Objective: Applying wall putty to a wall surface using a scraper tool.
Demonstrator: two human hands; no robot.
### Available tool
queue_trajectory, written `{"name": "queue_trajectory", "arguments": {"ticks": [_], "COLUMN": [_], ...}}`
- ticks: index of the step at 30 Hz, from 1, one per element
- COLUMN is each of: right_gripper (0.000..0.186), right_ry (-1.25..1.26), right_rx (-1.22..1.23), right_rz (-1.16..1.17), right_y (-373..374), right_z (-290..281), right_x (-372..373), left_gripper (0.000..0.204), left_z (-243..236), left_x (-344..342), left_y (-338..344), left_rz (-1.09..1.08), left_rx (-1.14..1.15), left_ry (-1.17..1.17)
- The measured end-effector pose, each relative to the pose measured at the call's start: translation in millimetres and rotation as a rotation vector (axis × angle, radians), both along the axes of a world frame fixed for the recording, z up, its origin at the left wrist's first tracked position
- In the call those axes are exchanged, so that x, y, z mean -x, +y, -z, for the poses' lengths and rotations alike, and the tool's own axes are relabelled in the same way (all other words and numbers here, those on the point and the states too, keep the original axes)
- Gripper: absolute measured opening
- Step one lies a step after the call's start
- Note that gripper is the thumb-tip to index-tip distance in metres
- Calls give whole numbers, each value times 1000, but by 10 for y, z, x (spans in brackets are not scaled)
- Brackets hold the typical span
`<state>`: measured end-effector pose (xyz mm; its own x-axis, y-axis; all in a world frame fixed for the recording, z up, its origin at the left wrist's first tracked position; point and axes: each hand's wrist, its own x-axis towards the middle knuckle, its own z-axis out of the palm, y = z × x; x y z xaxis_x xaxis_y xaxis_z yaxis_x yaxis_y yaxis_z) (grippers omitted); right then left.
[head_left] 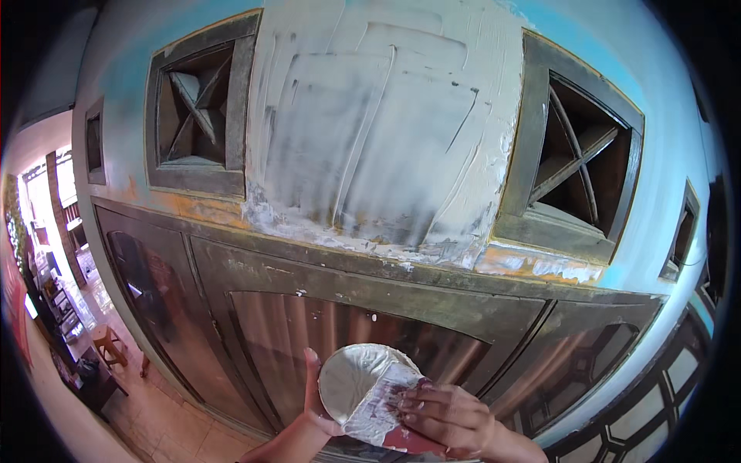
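My left hand point(312, 393) cups a round, putty-smeared plate point(356, 378) from behind, thumb raised along its left rim. My right hand point(448, 417) grips a wide putty knife point(378, 413), fingers curled over it, blade resting on the plate. Both are near, low in view. Far above, a wall point(386, 131) wears wet white putty between two wooden vents point(197, 104).

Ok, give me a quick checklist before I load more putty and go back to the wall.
1. Left hand supports the round plate from behind: ok.
2. Right hand grips the scraper blade: ok.
3. Blade rests on the plate: ok.
4. Putty left on the plate: cannot tell, only a thin white smear shows.
5. Wall patch between the two vents covered: ok, ridges visible.
6. Lower edge of the patch clean: not ok, ragged with drips.
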<state>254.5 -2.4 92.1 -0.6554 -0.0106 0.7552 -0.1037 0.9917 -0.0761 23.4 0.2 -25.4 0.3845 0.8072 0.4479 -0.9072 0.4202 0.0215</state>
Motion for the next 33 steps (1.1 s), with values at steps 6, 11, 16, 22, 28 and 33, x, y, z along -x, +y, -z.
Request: {"name": "queue_trajectory", "arguments": {"ticks": [6, 11, 16, 22, 28, 33], "right_gripper": [31, 30, 60, 57, 65, 54], "right_ry": [-10, 344, 434, 432, 449, 356], "right_rx": [-213, -644, -1040, -1075, -1045, -1066], "right_rz": [185, 533, 760, 923, 913, 1025], "right_y": [94, 489, 845, 1263, 1377, 1497], "right_z": [-664, -1666, -2495, -2823, -2888, -2904], "right_x": [-49, 291, 506, 710, 952, 1081], "left_gripper": [111, 111, 111, 114, 113, 112], "left_z": [-137, -261, -278, -426, -687, -580], "left_x": [-27, 108, 223, 440, 587, 679], "left_y": [28, 166, 94, 42, -137, -141], "left_rz": [-10, -118, -94, -48, -489, -450], "left_rx": [-23, 15, 21, 14, 28, 117], "left_ry": [87, 194, 99, 56, 693, 592]}}
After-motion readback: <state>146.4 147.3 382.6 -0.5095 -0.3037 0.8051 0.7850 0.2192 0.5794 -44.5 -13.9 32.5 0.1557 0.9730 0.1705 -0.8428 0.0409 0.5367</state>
